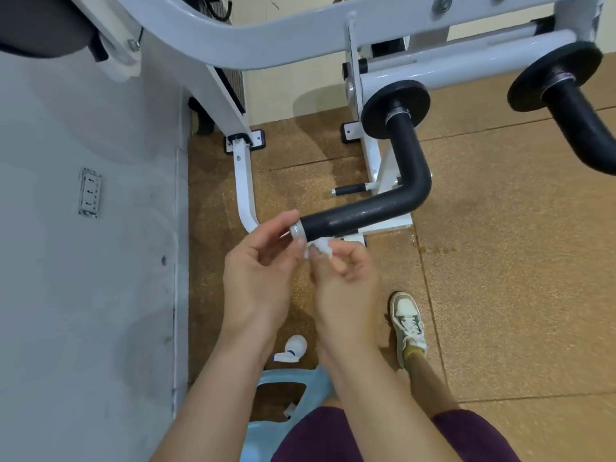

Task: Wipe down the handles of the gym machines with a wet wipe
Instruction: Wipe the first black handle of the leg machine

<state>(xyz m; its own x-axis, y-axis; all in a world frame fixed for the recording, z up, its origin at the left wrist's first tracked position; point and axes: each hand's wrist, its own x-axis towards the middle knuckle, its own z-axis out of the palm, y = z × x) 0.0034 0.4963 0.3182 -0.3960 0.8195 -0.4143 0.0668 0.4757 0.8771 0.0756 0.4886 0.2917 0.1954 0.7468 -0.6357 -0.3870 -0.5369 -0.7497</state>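
Below the bent black foam-covered handle (376, 211) — small crumpled white wet wipe (318, 250), pinched in right hand (346, 285), left hand (260, 271) half-curled, loosely open alongside; soft, limp, probably slippery — best bunched in fingertips.

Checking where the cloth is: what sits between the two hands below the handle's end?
In the head view, the crumpled white wipe sits between the left hand and right hand, just under the black handle.

Brown speckled floor (500, 261) bears white machine frame (245, 181), bottle (293, 348).

Matt black foam handle (373, 211), speckled rubber floor (500, 261)
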